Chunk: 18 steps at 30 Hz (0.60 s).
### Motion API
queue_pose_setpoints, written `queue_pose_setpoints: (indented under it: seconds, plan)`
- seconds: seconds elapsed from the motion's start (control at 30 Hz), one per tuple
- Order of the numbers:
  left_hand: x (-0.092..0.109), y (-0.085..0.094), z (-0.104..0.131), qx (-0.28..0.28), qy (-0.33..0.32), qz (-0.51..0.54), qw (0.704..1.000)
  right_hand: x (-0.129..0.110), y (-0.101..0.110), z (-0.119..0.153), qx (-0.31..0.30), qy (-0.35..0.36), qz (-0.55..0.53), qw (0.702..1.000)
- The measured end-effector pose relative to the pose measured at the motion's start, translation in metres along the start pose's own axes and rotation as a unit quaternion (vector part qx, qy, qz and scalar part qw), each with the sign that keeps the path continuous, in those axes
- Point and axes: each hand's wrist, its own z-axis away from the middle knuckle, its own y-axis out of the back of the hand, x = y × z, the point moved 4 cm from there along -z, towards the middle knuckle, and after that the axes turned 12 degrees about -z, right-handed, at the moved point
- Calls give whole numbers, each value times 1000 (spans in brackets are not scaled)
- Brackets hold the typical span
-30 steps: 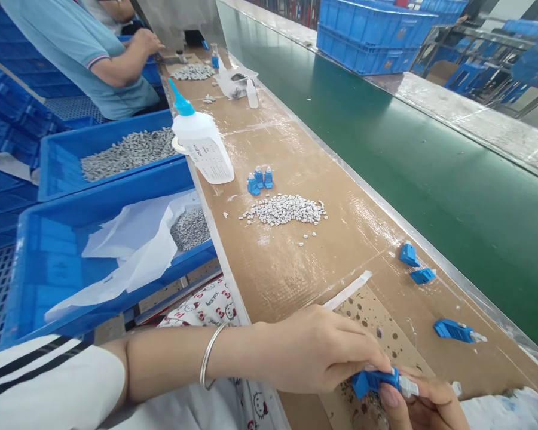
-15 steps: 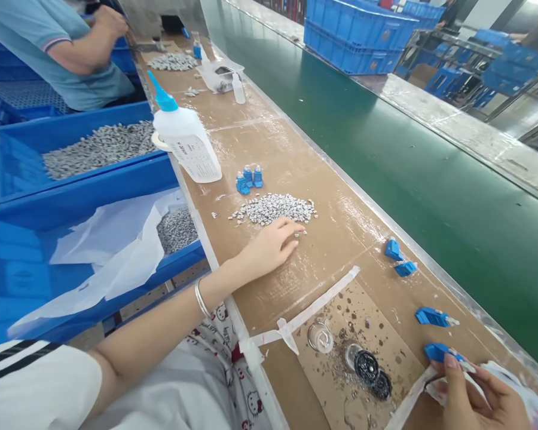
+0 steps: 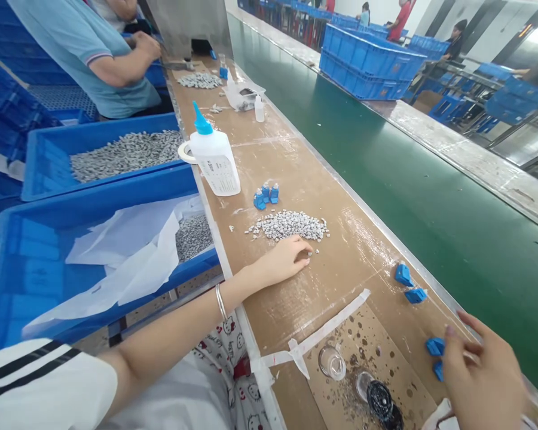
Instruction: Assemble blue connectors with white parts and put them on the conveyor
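Observation:
My left hand (image 3: 287, 260) rests at the near edge of a pile of small pale grey pieces (image 3: 291, 225), its thumb and forefinger pinched on one small piece (image 3: 309, 254). Three blue clips with pale tips (image 3: 266, 194) stand just behind the pile. At the lower right my right hand (image 3: 486, 364) has its thumb and forefinger apart, over two blue clips. One clip (image 3: 434, 345) lies left of the thumb; the other (image 3: 438, 370) is partly covered by the hand. Two more blue clips (image 3: 410, 283) lie farther up along the table's right edge.
A white bottle with a blue nozzle (image 3: 215, 164) stands at the table's left edge. Clear cups (image 3: 332, 362) and a black round lid (image 3: 379, 400) sit on a spotted board. Blue bins (image 3: 72, 209) are at left, a green belt (image 3: 385, 167) at right. A person (image 3: 112, 60) sits farther up.
The view has shifted, so the table appears lower and farther right. My right hand has let go of the blue clip and its forefinger has lifted. My left hand now pinches a small piece.

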Motion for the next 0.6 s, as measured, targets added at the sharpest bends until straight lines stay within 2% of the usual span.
queue_pose_setpoints:
  seconds: [0.07,0.13,0.23,0.3,0.47,0.6]
  plan:
    - [-1,2,1,-2,5,0,1000,-17,-13,-26,-39,2,30,999]
    - [-2,4,3,-3,13,1,1000,-23,-28,-45,-72,5,48,996]
    - [-2,3,5,-4,31,3,1000,-17,-44,-59,-113,-11,81,990]
    - [-2,1,4,-8,42,4,999,-12,-48,-63,-118,-31,101,987]
    - [2,-5,1,-18,45,0,999,-13,-41,-59,-97,-56,107,988]
    - [3,-5,1,-36,22,-12,999,-9,-22,-33,-61,-95,48,992]
